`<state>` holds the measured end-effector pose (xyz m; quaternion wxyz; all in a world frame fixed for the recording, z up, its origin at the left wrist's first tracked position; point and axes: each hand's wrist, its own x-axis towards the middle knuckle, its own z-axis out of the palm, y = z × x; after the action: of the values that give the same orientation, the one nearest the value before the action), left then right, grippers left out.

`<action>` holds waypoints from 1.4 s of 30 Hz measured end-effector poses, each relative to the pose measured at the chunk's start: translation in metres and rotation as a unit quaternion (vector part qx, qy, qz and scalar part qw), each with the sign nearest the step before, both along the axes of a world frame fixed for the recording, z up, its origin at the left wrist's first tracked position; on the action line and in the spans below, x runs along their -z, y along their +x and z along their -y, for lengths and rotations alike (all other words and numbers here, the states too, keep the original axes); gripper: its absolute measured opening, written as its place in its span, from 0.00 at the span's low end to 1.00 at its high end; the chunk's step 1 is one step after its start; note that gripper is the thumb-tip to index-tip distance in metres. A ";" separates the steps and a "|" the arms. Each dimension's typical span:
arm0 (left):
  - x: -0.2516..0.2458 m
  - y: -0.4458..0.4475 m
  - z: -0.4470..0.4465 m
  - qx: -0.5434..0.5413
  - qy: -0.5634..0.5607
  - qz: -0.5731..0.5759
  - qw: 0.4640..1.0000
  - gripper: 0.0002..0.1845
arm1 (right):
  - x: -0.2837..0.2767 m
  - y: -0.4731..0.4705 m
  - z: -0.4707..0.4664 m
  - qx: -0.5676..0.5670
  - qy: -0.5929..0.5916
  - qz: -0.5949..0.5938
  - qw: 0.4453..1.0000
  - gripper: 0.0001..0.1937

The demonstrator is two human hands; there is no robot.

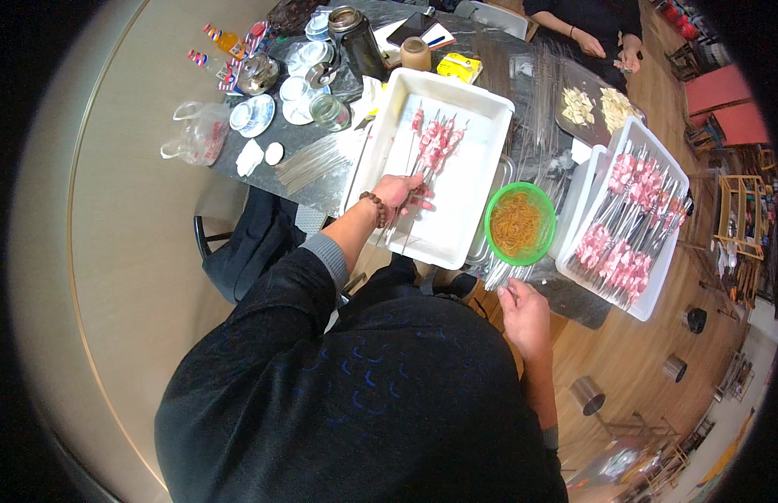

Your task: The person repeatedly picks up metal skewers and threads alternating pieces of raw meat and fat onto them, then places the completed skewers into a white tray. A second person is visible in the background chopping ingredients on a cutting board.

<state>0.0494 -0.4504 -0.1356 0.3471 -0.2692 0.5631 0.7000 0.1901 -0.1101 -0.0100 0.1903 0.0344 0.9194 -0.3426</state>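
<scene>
Over a white plastic tray [467,239], my left hand [398,193] grips the bare metal shafts of several skewers threaded with raw meat [434,141]. A single meat skewer [416,121] lies in the tray just left of that bunch. Beside the tray's right wall stands a green plastic bowl [550,236] holding brownish, noodle-like strands [516,220]. My right hand [527,309] is at the table's near edge, thumb and finger close together by the ends of bare metal skewers [505,276] below the bowl. Whether it pinches one cannot be made out.
At right, a second white tray [647,308] holds many meat skewers. Bare skewers [319,157] lie at left, near a glass jar [330,113], bowls and a dark flask [357,47]. Across the table, another person's hands [606,53] are near a metal tray of pale slices [577,107].
</scene>
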 end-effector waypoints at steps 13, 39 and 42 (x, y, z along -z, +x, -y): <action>-0.004 0.003 0.000 -0.115 -0.041 -0.019 0.992 0.10 | -0.003 -0.001 0.005 -0.022 0.012 -0.027 0.999 0.16; -0.027 -0.020 0.033 0.000 -0.117 -0.027 0.993 0.11 | -0.005 0.000 0.006 -0.057 0.017 0.009 0.998 0.16; -0.035 -0.034 0.040 0.163 -0.351 -0.188 0.903 0.13 | -0.006 0.001 0.005 -0.059 0.016 0.008 0.998 0.16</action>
<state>0.0152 -0.4901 -0.1006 0.2274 -0.1413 0.8632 0.4281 0.1913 -0.1150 -0.0039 0.2173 -0.0140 0.9236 -0.3155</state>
